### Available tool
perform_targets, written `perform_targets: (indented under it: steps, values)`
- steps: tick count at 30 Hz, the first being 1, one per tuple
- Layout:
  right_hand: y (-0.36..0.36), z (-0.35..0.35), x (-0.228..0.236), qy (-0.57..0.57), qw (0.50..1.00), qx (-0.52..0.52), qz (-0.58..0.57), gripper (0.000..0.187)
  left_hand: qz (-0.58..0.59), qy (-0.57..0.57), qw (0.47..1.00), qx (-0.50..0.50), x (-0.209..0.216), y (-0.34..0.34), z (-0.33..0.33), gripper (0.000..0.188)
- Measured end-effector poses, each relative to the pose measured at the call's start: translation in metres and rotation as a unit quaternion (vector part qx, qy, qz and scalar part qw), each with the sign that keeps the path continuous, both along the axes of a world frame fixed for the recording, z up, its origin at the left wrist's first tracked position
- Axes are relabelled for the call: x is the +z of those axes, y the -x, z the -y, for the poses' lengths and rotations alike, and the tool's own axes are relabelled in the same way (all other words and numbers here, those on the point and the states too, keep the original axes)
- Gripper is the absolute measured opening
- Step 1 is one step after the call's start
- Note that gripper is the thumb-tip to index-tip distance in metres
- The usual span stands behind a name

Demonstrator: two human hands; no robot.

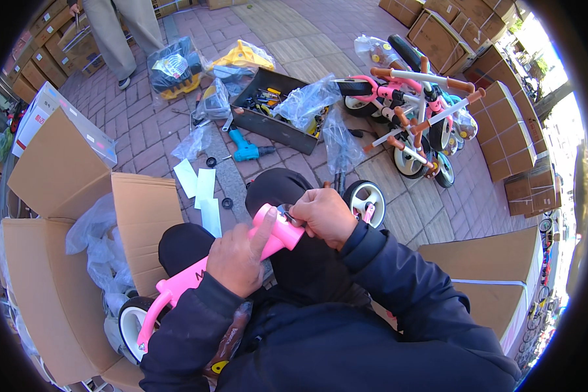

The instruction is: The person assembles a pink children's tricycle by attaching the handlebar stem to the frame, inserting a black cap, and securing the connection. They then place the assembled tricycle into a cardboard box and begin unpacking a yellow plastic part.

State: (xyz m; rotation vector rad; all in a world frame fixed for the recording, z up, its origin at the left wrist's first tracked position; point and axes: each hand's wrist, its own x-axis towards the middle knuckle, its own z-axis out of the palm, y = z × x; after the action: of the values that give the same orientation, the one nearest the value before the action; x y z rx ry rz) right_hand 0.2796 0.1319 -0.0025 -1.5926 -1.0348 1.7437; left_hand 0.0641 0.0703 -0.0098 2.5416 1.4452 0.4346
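Observation:
A pink child's bike frame [191, 276] lies across my lap, its white rear wheel [130, 326] at the lower left. My left hand [238, 255] grips the frame's tube, index finger stretched along it. My right hand [323, 215] is closed at the open end of the pink head tube [282, 230], pinching a small metal part there. A loose white wheel with a black tyre [366, 201] stands just beyond my right hand.
An open cardboard box [59, 261] with plastic wrap lies at left. On the paving are a blue power drill [247, 151], a dark tool tray [271, 108], plastic bags, and several assembled pink bikes [415, 117]. Stacked cartons [503, 130] line the right. A person's legs [121, 32] stand at top left.

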Motion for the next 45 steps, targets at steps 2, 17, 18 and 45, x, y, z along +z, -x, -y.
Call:
perform_targets:
  steps: [2, 17, 18, 45]
  values:
    - [-0.001, 0.001, -0.004, 0.0, 1.0, -0.007, -0.009, 0.014, -0.01, 0.01, 1.0, -0.007, -0.002, -0.004, -0.002, 0.099]
    - [-0.008, 0.016, -0.003, -0.325, 0.921, 0.027, 0.212, 0.027, 0.056, 0.014, 0.998, 0.004, 0.006, -0.005, -0.005, 0.069]
    - [-0.006, 0.022, -0.002, -0.448, 0.871, 0.053, 0.194, 0.035, 0.06, 0.011, 0.998, 0.009, 0.007, -0.006, -0.005, 0.069]
    - [-0.034, -0.217, -0.128, -0.18, 0.779, 0.582, 0.148, 0.043, 0.003, 0.064, 0.998, 0.017, 0.01, 0.057, -0.117, 0.027]
